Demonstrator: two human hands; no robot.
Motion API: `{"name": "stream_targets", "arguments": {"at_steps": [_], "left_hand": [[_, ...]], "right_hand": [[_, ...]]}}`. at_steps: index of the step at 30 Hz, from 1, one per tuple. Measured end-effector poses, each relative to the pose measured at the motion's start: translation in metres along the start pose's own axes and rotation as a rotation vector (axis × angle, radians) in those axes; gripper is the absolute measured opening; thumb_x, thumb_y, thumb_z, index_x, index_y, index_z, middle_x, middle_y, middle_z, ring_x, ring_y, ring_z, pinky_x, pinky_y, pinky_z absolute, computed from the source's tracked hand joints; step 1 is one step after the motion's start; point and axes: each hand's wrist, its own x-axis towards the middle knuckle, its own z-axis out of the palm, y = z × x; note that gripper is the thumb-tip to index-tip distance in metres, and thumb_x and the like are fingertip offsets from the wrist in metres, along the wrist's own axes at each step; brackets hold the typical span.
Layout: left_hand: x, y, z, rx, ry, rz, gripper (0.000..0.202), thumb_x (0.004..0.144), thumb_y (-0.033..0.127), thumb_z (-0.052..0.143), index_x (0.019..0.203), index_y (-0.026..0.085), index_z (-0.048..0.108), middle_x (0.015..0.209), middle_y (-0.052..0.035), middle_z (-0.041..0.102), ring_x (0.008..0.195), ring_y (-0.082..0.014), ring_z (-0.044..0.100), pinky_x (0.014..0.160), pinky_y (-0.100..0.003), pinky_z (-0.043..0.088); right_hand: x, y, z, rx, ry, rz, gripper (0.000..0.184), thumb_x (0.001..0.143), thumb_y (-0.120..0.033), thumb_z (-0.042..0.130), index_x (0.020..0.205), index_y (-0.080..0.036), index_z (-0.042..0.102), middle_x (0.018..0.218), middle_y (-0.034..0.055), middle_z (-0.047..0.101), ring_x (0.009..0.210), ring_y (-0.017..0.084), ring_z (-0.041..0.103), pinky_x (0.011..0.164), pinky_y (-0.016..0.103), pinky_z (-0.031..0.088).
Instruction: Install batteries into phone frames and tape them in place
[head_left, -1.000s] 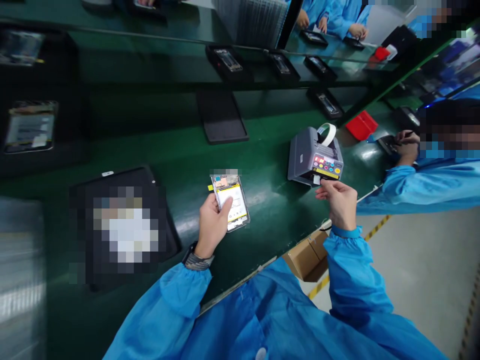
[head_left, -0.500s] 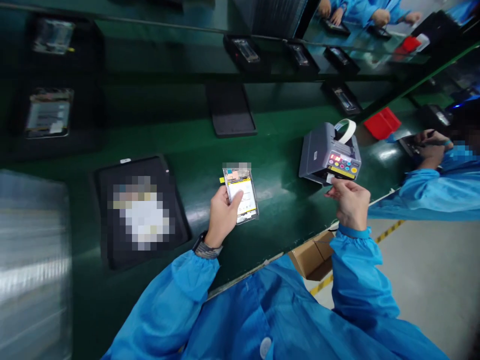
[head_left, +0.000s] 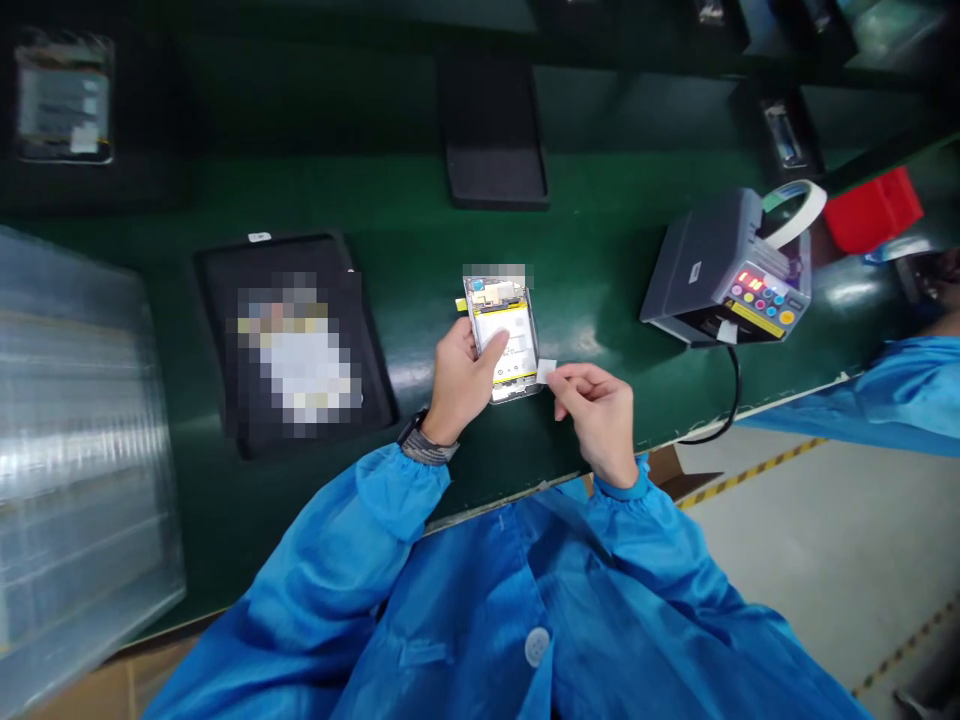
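Note:
My left hand [head_left: 466, 378] is closed around the left side of an opened phone [head_left: 516, 345], its thumb pressing on the white battery. The phone's inner parts face up, and a yellow tab sticks out at its upper left. Between thumb and forefinger, my right hand [head_left: 596, 410] pinches a small white piece of tape [head_left: 547, 371] by the phone's lower right edge. Whether the tape touches the phone I cannot tell. To the right stands a grey tape dispenser [head_left: 701, 270] with a roll on top, lit red digits and another bit of tape at its outlet.
A black tray [head_left: 367, 340] with blurred-out contents lies to the left. Another black tray [head_left: 499, 185] lies further back. A red bin [head_left: 874, 212] sits beyond the dispenser. Clear plastic sheeting [head_left: 82, 450] covers the far left. A co-worker's blue sleeve [head_left: 911, 395] shows at right.
My right hand has come left from the dispenser's outlet to the phone, carrying a piece of tape. My left hand still holds the phone. The view has shifted.

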Motion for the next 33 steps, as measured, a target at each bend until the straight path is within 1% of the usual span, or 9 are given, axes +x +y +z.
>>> {"name": "stream_targets", "arguments": {"at_steps": [2, 4, 9, 12, 16, 20, 22, 27, 33], "left_hand": [[0.000, 0.000, 0.000, -0.001, 0.002, -0.001, 0.041, 0.081, 0.039, 0.079, 0.110, 0.015, 0.063, 0.118, -0.0140, 0.074, 0.107, -0.0281, 0.072, 0.092, -0.040, 0.059], [0.000, 0.000, 0.000, -0.007, 0.006, -0.003, 0.042, 0.081, 0.039, 0.080, 0.111, 0.015, 0.063, 0.119, -0.0145, 0.074, 0.108, -0.0288, 0.072, 0.091, -0.040, 0.059], [0.001, -0.001, 0.001, -0.022, 0.016, 0.015, 0.039, 0.082, 0.037, 0.079, 0.108, 0.014, 0.063, 0.118, -0.0150, 0.074, 0.109, -0.0290, 0.072, 0.090, -0.040, 0.059], [0.001, -0.001, 0.001, -0.020, 0.023, 0.012, 0.040, 0.081, 0.038, 0.080, 0.109, 0.015, 0.063, 0.117, -0.0142, 0.075, 0.108, -0.0288, 0.072, 0.090, -0.039, 0.059], [0.001, 0.000, 0.001, -0.009, 0.026, 0.006, 0.044, 0.079, 0.043, 0.081, 0.108, 0.015, 0.063, 0.116, -0.0144, 0.075, 0.108, -0.0294, 0.072, 0.091, -0.040, 0.059], [0.001, 0.001, 0.001, -0.007, 0.022, 0.010, 0.043, 0.079, 0.041, 0.081, 0.108, 0.015, 0.062, 0.117, -0.0148, 0.074, 0.110, -0.0303, 0.071, 0.092, -0.042, 0.059], [0.001, 0.001, 0.001, -0.002, 0.027, 0.010, 0.042, 0.080, 0.041, 0.081, 0.108, 0.016, 0.063, 0.117, -0.0144, 0.074, 0.110, -0.0300, 0.071, 0.092, -0.042, 0.059], [0.001, -0.001, 0.001, 0.005, 0.041, 0.025, 0.042, 0.080, 0.041, 0.081, 0.108, 0.016, 0.063, 0.116, -0.0139, 0.074, 0.109, -0.0294, 0.072, 0.091, -0.040, 0.059], [0.001, 0.000, 0.001, 0.004, 0.037, 0.024, 0.041, 0.081, 0.041, 0.080, 0.109, 0.016, 0.063, 0.118, -0.0136, 0.075, 0.108, -0.0282, 0.072, 0.091, -0.039, 0.059]], "right_hand": [[0.001, 0.001, 0.012, -0.007, -0.035, 0.003, 0.032, 0.081, -0.048, 0.080, 0.086, -0.017, 0.072, 0.050, -0.0034, 0.055, 0.044, 0.010, 0.045, 0.048, 0.025, 0.038], [0.004, 0.003, 0.016, -0.019, -0.057, 0.005, 0.033, 0.080, -0.048, 0.081, 0.084, -0.017, 0.071, 0.050, -0.0035, 0.055, 0.044, 0.010, 0.046, 0.047, 0.024, 0.037], [0.008, 0.009, 0.015, -0.033, -0.109, 0.003, 0.032, 0.081, -0.045, 0.081, 0.085, -0.015, 0.071, 0.051, -0.0032, 0.056, 0.045, 0.010, 0.048, 0.048, 0.023, 0.036], [0.009, 0.009, 0.014, -0.046, -0.112, -0.009, 0.032, 0.081, -0.045, 0.080, 0.085, -0.016, 0.070, 0.052, -0.0029, 0.057, 0.045, 0.010, 0.049, 0.048, 0.023, 0.037], [0.010, 0.007, 0.015, -0.060, -0.110, -0.006, 0.034, 0.079, -0.049, 0.080, 0.083, -0.017, 0.069, 0.052, -0.0027, 0.057, 0.045, 0.011, 0.049, 0.048, 0.024, 0.039], [0.009, 0.007, 0.016, -0.084, -0.103, -0.019, 0.036, 0.080, -0.051, 0.079, 0.084, -0.017, 0.068, 0.053, -0.0024, 0.057, 0.046, 0.012, 0.049, 0.048, 0.025, 0.038], [0.009, 0.009, 0.017, -0.108, -0.097, -0.035, 0.035, 0.081, -0.051, 0.078, 0.084, -0.017, 0.068, 0.052, -0.0034, 0.054, 0.046, 0.011, 0.046, 0.048, 0.025, 0.036], [0.010, 0.013, 0.016, -0.140, -0.103, -0.071, 0.030, 0.083, -0.045, 0.077, 0.083, -0.017, 0.067, 0.051, -0.0083, 0.037, 0.047, 0.008, 0.029, 0.047, 0.024, 0.025], [0.013, 0.010, 0.014, -0.149, -0.152, -0.055, 0.030, 0.084, -0.045, 0.076, 0.083, -0.017, 0.065, 0.052, -0.0082, 0.035, 0.049, 0.008, 0.027, 0.048, 0.025, 0.022]]}}
